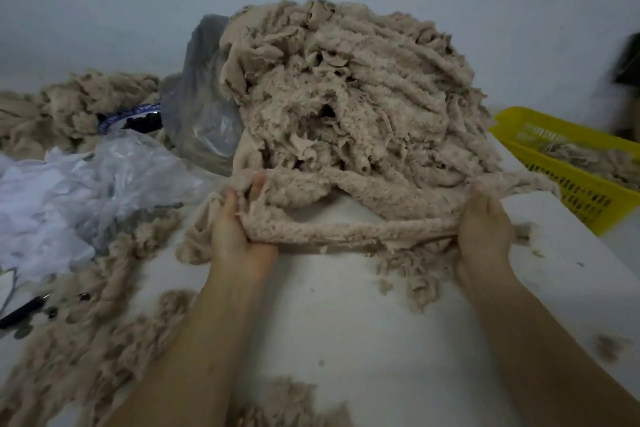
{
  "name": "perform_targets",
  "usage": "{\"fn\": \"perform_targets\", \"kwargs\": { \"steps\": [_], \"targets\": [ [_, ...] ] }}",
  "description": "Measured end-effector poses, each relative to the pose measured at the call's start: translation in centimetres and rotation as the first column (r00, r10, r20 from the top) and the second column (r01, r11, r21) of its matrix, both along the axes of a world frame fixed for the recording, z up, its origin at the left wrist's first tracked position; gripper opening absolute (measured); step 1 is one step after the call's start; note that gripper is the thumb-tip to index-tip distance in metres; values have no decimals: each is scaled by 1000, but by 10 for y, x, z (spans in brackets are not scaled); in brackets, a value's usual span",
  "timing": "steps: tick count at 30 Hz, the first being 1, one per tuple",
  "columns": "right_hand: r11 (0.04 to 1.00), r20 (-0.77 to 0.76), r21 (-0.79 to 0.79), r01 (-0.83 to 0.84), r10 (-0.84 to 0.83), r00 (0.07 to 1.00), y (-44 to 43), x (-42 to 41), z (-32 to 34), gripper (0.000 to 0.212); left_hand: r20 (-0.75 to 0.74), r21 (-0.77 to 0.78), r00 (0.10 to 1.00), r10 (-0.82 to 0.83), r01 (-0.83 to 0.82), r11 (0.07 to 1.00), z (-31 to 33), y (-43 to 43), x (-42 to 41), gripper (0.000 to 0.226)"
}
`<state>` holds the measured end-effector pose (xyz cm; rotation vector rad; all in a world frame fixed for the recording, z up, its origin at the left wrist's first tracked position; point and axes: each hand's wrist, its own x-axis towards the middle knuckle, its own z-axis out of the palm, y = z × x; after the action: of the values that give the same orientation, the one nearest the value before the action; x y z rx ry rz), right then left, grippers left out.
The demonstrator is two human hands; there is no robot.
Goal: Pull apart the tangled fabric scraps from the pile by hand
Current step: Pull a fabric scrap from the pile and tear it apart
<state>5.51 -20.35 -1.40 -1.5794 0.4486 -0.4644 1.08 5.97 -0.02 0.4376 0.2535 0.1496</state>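
gripping one fleecy strip (346,230) taut between them at the foot of the pile (349,97), the left hand (239,229) and right hand (485,225) risk dragging the whole tangled heap forward, since the strip's ends look snagged in it, spilling scraps off the table (346,322).

Both forearms reach forward, left hand (239,229) and right hand (485,229) gripping, fingers curled.

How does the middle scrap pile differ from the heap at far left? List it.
The middle pile towers high; the left heap lies low and smaller. The left hand and right hand grip a strip from the middle pile; no hand touches the left heap. Both are beige fluffy fabric.
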Motion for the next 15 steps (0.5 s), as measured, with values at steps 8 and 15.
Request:
{"fn": "perform_targets", "kwargs": {
  "steps": [8,15],
  "targets": [
    [637,19,-602,-482,615,788,79,-56,15,46,43,221,900,-434,415,883,-6,-61,-20,53],
    [439,-75,-764,-472,666,742,85,-53,-3,15,-116,648,974,-196,224,728,-14,-47,-18,72]
  ]
}}
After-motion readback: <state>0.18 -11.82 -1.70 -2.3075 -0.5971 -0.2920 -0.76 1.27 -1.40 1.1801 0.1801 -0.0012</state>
